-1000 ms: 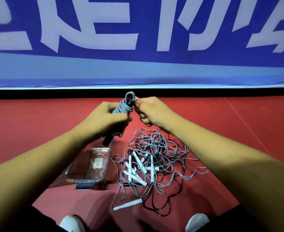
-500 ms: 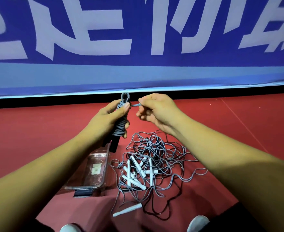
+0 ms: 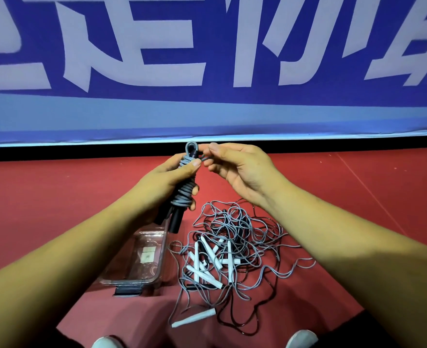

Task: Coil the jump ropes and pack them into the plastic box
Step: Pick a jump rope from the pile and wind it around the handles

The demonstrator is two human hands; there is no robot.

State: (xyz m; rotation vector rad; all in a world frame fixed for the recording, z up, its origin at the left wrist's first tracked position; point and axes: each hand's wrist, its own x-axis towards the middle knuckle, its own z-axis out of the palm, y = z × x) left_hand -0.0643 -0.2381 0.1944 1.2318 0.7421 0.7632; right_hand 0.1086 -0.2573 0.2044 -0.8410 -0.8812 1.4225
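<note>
Coiled rope [image 3: 184, 193], tangled ropes [image 3: 228, 257] beside clear box [image 3: 129, 280]

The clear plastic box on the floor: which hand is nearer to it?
Left. The left hand holds the coiled jump rope just over the plastic box at its far end. The right hand is higher and further right, pinching the rope's end.

Upper half of frame: big blue banner [image 3: 207, 101] w/ large white characters [image 3: 132, 46], cropped at top & both sides. Under the dark blue a lighter blue band [image 3: 81, 114] runs full width, then a thin pale edge [image 3: 333, 135]. Below that, a black strip [image 3: 56, 153] across the frame at approx. mid-height. Lower half: red floor [image 3: 44, 197], matte, a few small dark specks. Faint thin line [image 3: 374, 193] on floor at right, running diagonally down twd right edge. Light soft & even up top, dimmer twd bottom of frame.
</note>
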